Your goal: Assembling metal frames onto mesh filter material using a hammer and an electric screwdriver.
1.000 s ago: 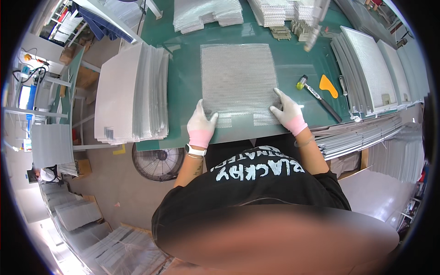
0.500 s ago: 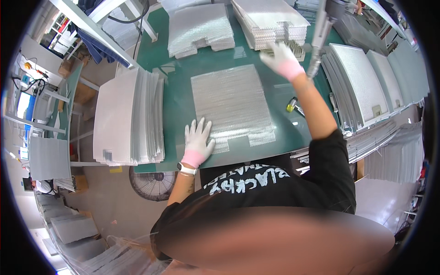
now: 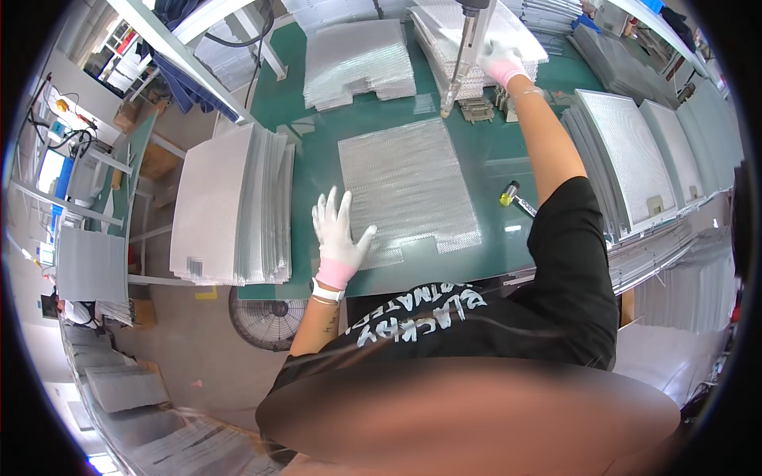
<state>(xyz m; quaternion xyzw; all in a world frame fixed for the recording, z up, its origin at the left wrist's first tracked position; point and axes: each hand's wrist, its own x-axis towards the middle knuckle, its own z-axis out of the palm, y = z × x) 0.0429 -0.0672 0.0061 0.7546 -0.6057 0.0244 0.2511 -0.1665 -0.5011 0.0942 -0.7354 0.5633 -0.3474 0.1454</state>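
A silvery mesh sheet (image 3: 409, 190) with notches in its near edge lies flat on the green-topped table (image 3: 313, 170). My left hand (image 3: 340, 238), in a white glove with a pink cuff, is open with fingers spread, at the sheet's left edge and near corner. My right hand (image 3: 503, 63), gloved alike, reaches to the front of a far stack of similar sheets (image 3: 528, 49). Its fingers look extended over the stack, slightly blurred and holding nothing I can make out. A hanging rod-shaped tool (image 3: 468, 59) stands in front of the stack, left of that hand.
Another notched stack (image 3: 357, 59) lies at the far left. White-faced panels stand at left (image 3: 210, 206) and right (image 3: 615, 151). Small metal parts (image 3: 476, 110) sit before the far stack. A yellow-ended hammer-like tool (image 3: 510, 193) lies near my right arm. A fan (image 3: 270, 321) stands below the table.
My right hand has moved farther away, onto the far stack. My left hand has shifted slightly up and left, fingers more spread. The hanging tool now appears farther left.
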